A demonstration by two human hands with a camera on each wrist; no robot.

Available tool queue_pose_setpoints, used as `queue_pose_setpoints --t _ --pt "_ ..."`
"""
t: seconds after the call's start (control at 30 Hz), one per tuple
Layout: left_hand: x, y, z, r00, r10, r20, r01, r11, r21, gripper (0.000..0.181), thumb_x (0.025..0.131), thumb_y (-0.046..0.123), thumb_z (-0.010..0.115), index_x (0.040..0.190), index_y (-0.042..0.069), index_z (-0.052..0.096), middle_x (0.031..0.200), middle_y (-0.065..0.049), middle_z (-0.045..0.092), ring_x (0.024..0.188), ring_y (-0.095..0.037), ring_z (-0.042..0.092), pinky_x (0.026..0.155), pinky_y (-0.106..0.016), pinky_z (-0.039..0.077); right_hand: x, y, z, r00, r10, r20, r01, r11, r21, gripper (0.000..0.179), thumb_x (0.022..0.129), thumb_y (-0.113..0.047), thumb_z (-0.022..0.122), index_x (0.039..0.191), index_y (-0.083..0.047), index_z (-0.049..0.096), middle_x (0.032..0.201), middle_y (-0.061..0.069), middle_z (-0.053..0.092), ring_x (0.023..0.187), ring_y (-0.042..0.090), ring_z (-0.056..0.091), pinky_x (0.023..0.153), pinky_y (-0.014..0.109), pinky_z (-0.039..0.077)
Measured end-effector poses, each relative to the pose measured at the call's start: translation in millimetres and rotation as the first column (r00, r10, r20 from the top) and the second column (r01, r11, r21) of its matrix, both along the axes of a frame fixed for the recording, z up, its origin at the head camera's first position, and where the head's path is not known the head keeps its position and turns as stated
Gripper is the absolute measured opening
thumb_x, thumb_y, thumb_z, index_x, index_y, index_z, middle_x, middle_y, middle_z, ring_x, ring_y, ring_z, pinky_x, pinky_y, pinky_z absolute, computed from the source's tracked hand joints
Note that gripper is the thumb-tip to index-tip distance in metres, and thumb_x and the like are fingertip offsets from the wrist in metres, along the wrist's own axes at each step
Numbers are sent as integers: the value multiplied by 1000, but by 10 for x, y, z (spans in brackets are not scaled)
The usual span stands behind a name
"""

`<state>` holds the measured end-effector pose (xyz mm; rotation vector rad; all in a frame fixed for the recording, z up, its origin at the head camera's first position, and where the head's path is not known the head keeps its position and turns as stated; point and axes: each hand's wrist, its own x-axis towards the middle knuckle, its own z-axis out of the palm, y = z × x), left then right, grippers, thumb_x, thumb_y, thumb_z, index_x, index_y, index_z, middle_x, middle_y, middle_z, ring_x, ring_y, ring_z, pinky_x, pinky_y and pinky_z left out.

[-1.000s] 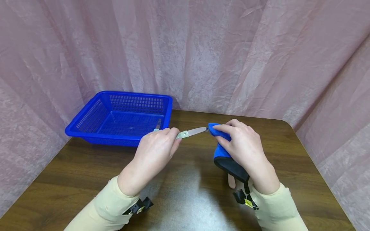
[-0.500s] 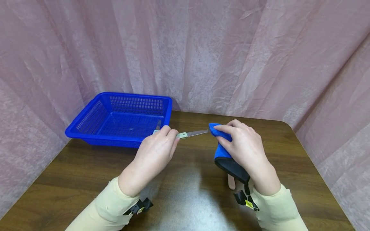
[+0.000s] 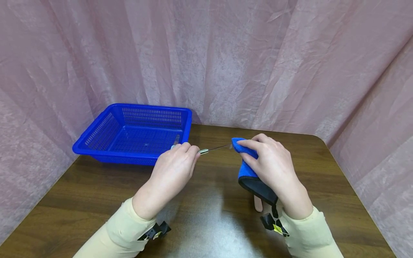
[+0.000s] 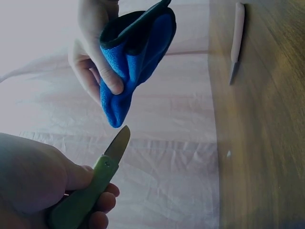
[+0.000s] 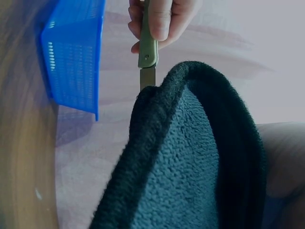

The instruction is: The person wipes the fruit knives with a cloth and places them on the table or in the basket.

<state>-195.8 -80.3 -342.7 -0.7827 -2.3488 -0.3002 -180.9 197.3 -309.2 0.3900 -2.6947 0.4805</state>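
The left hand (image 3: 175,161) grips a folding knife with a pale green handle and a grey metal blade (image 4: 88,191); the thumb is pressed on one side of the handle and the fingers are curled on the other. The knife is in the air, between the two hands, and its tip points toward the right hand (image 3: 269,157). In the head view the blade is seen almost from its thin edge.

The right hand pinches a blue fleecy cloth with a black border (image 3: 246,168) between thumb and fingers, and the cloth hangs down in folds. The tip of the blade is just beside the gathered end of the cloth; I cannot tell surely if they touch.

Below the cloth, a knife with a pinkish handle (image 4: 237,38) lies on the brown wood-grain surface (image 3: 322,172). At the left stands a blue plastic basket with slotted walls (image 3: 151,105). In its right part there is a small grey blade with a light blue end (image 3: 176,139), partly hidden by the left hand. A pink shiny curtain (image 3: 238,71) hangs behind the surface.
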Motion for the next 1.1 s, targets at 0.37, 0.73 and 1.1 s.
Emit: queue_pose_setpoints --t 0.37,0.73,1.1 --pt "-6 8 0 999 13 30 -13 1000 -22 23 106 11 75 87 6 64 70 -3 59 62 -29 62 52 -41 47 16 -16 11 1000 15 -14 -15 1000 -7 34 99 -24 85 133 -25 82 120 4 75 106 31 70 90 54 55" --pt "2 13 16 994 25 106 -23 999 -25 19 106 12 72 90 7 63 72 -1 59 63 -27 62 50 -41 47 33 -55 12 999 31 -14 -31 1000 -4 34 99 -25 85 133 -26 82 118 3 74 105 30 70 89 52 54" --pt "-1 5 22 990 -4 144 6 1000 -15 29 94 15 90 100 9 61 80 -2 64 65 -27 64 50 -42 48 47 -97 1 999 44 -15 -44 999 -1 35 98 -25 86 133 -26 83 115 2 74 103 28 69 88 51 54"
